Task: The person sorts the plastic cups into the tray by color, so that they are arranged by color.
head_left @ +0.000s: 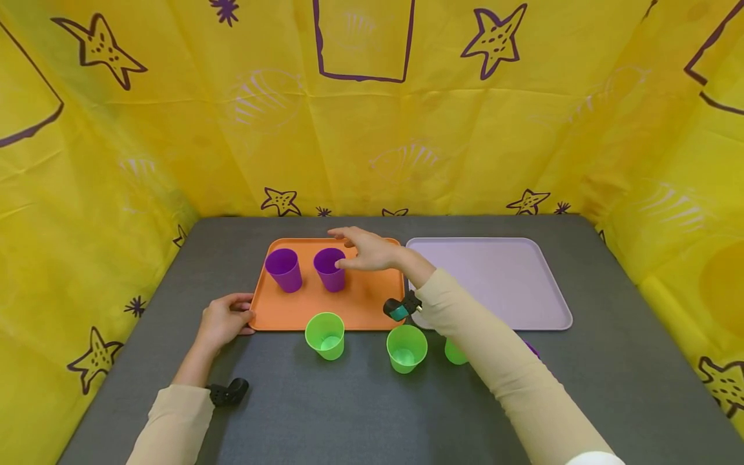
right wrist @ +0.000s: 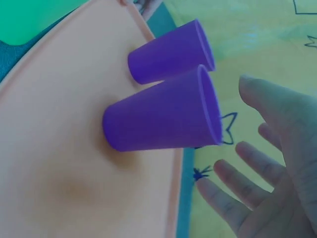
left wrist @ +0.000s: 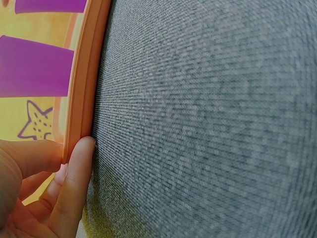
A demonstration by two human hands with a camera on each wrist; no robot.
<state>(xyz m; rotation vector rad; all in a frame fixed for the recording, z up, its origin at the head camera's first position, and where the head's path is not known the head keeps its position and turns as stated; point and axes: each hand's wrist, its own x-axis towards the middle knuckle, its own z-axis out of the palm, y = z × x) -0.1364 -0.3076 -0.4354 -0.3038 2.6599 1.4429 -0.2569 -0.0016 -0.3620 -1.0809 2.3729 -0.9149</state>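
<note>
Two purple cups stand upright on the orange tray [head_left: 366,300], the left cup [head_left: 283,271] and the right cup [head_left: 331,274]. My left hand [head_left: 223,321] pinches the tray's near left corner; in the left wrist view the thumb and fingers [left wrist: 74,183] hold its rim. My right hand [head_left: 369,250] is over the tray beside the right purple cup, with fingers spread. The right wrist view shows a gap between that hand [right wrist: 277,183] and the nearer purple cup [right wrist: 161,114], so it holds nothing.
In front of the trays stand two green cups, one at left [head_left: 325,337] and one in the middle [head_left: 407,349]. A third green cup [head_left: 455,352] and a purple thing [head_left: 531,349] are partly hidden by my right sleeve. A lilac tray [head_left: 494,278] lies to the right.
</note>
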